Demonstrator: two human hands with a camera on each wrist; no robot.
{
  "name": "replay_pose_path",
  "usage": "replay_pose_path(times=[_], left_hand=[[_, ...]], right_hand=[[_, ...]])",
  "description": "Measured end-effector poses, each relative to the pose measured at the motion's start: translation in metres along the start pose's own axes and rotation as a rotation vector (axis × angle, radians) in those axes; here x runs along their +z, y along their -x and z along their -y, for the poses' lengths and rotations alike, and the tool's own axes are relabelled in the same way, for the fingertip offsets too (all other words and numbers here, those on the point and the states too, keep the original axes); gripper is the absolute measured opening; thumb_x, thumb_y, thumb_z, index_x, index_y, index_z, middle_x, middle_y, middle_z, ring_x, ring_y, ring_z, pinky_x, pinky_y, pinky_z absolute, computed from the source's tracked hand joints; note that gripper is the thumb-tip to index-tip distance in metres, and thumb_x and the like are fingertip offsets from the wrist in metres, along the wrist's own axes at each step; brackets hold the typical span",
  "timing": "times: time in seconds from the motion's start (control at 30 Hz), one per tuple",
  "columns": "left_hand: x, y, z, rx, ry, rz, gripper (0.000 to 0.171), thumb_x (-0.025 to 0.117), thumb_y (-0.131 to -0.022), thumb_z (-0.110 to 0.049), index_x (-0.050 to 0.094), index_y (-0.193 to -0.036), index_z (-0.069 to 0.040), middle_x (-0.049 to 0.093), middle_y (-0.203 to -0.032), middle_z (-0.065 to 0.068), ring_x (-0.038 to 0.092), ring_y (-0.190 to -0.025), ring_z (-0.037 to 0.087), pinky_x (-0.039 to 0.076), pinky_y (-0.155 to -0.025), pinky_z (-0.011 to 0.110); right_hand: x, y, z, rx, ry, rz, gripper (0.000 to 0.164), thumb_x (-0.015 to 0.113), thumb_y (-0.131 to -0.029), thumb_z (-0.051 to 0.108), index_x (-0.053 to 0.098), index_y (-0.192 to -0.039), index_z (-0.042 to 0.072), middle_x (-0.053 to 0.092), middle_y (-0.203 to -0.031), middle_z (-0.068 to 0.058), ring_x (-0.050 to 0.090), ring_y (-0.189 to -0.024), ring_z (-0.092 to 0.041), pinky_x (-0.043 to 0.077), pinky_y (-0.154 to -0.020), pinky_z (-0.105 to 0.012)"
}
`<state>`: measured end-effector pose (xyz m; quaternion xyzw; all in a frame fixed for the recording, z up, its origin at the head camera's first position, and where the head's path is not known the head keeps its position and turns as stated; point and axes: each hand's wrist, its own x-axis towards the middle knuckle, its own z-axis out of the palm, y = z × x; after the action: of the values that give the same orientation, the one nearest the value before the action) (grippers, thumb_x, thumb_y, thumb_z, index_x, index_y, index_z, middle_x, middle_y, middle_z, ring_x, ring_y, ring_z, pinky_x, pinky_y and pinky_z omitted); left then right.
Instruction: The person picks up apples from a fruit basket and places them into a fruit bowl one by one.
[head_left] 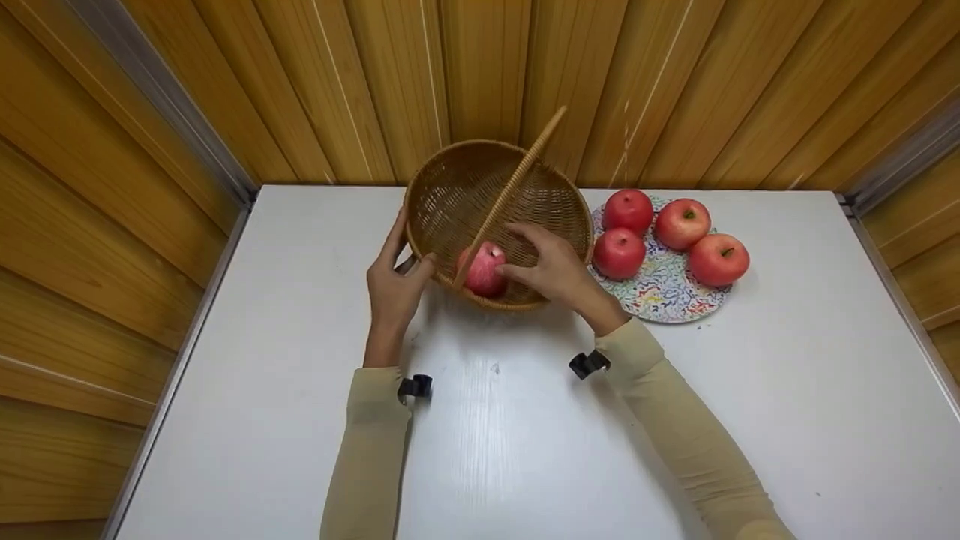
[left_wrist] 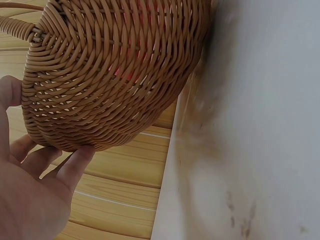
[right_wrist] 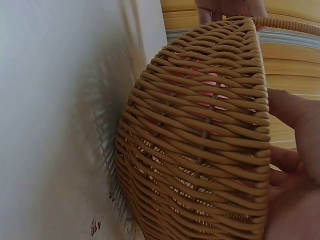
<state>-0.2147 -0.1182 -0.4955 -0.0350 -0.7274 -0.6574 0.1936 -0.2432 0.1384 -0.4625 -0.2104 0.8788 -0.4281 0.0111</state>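
Note:
A round wicker basket (head_left: 480, 161) with an arched handle (head_left: 517, 176) stands at the back middle of the white table. One red apple (head_left: 480, 279) lies inside, near the basket's front wall and partly behind the handle. My left hand (head_left: 396, 292) grips the basket's left side, thumb at the rim; in the left wrist view its fingers (left_wrist: 77, 165) press the woven outside. My right hand (head_left: 559, 274) reaches over the front right rim, thumb tip at the apple's right side, index finger spread apart above it. Through the weave, the right wrist view shows bits of red.
Right of the basket, a round plate with colourful specks (head_left: 660, 296) bears several red apples (head_left: 718, 260). The plate's left edge lies close to the basket. Wood-patterned panels (head_left: 484, 67) rise behind the table and at both sides.

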Motion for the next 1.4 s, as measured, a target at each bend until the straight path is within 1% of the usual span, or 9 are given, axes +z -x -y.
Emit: replay_pose_path(times=[0.2,0.47,0.63,0.73,0.9,0.97,1.17,1.33,1.4], left_hand=[[-0.001,0.001,0.001,-0.014,0.014,0.005,0.077,0.072,-0.092,-0.011,0.047,-0.163,-0.024,0.049,-0.161,-0.002,0.053,-0.141,0.026,0.057,-0.099,0.041],[-0.001,0.000,0.000,-0.001,0.021,0.010,0.076,0.073,-0.093,-0.008,0.048,-0.162,-0.025,0.048,-0.161,0.000,0.052,-0.142,0.026,0.056,-0.101,0.043],[0.000,-0.001,-0.001,-0.011,0.015,0.005,0.077,0.072,-0.092,-0.003,0.046,-0.163,-0.021,0.047,-0.162,0.004,0.050,-0.144,0.028,0.055,-0.103,0.046],[0.001,0.000,-0.007,-0.028,0.009,0.001,0.078,0.071,-0.092,0.000,0.045,-0.163,-0.016,0.046,-0.163,0.008,0.048,-0.145,0.031,0.054,-0.105,0.049],[0.001,0.005,-0.027,-0.021,0.024,0.005,0.075,0.068,-0.091,0.004,0.044,-0.162,-0.006,0.046,-0.162,0.014,0.048,-0.145,0.034,0.051,-0.107,0.053],[0.002,0.005,-0.027,-0.013,0.029,0.005,0.075,0.067,-0.091,0.005,0.044,-0.162,-0.005,0.047,-0.162,0.015,0.048,-0.145,0.034,0.051,-0.107,0.053],[0.002,0.001,-0.005,0.005,0.019,0.007,0.077,0.069,-0.092,0.004,0.045,-0.163,-0.013,0.047,-0.162,0.010,0.047,-0.146,0.031,0.052,-0.107,0.051],[0.000,-0.001,0.002,0.033,0.016,0.016,0.076,0.071,-0.093,-0.001,0.048,-0.162,-0.024,0.049,-0.160,0.001,0.049,-0.145,0.024,0.055,-0.104,0.045],[-0.001,-0.001,0.002,0.037,0.019,0.018,0.075,0.071,-0.093,-0.003,0.049,-0.161,-0.026,0.050,-0.160,-0.001,0.050,-0.144,0.022,0.055,-0.104,0.043]], right_hand=[[0.008,-0.007,0.001,0.015,0.002,0.052,0.068,0.085,-0.093,0.021,0.056,-0.151,0.001,0.057,-0.152,-0.017,0.051,-0.141,-0.036,0.040,-0.118,-0.050],[0.015,-0.013,-0.002,0.006,0.031,0.104,0.067,0.084,-0.094,0.021,0.055,-0.151,-0.001,0.058,-0.148,-0.020,0.052,-0.139,-0.036,0.042,-0.116,-0.049],[0.017,-0.014,-0.004,-0.007,0.016,0.124,0.066,0.084,-0.094,0.020,0.056,-0.150,0.000,0.059,-0.146,-0.018,0.055,-0.135,-0.034,0.046,-0.113,-0.048],[0.018,-0.015,-0.004,-0.014,0.015,0.141,0.065,0.084,-0.094,0.020,0.057,-0.149,-0.001,0.060,-0.145,-0.019,0.056,-0.134,-0.034,0.047,-0.112,-0.047],[0.020,-0.015,-0.004,-0.010,0.014,0.169,0.066,0.084,-0.094,0.022,0.056,-0.149,-0.001,0.062,-0.141,-0.020,0.061,-0.127,-0.034,0.051,-0.107,-0.047],[0.021,-0.015,-0.004,-0.009,0.019,0.174,0.067,0.084,-0.094,0.023,0.056,-0.150,-0.001,0.063,-0.140,-0.020,0.062,-0.125,-0.033,0.052,-0.105,-0.047],[0.023,-0.016,-0.004,-0.009,0.029,0.164,0.065,0.083,-0.094,0.018,0.056,-0.149,-0.003,0.063,-0.139,-0.022,0.061,-0.125,-0.035,0.050,-0.106,-0.048],[0.024,-0.016,-0.005,-0.032,0.039,0.148,0.062,0.084,-0.093,0.015,0.057,-0.147,-0.004,0.063,-0.138,-0.022,0.060,-0.125,-0.036,0.049,-0.107,-0.049],[0.025,-0.015,-0.005,-0.036,0.043,0.141,0.063,0.085,-0.093,0.016,0.058,-0.146,-0.003,0.063,-0.138,-0.022,0.060,-0.126,-0.036,0.049,-0.107,-0.048]])
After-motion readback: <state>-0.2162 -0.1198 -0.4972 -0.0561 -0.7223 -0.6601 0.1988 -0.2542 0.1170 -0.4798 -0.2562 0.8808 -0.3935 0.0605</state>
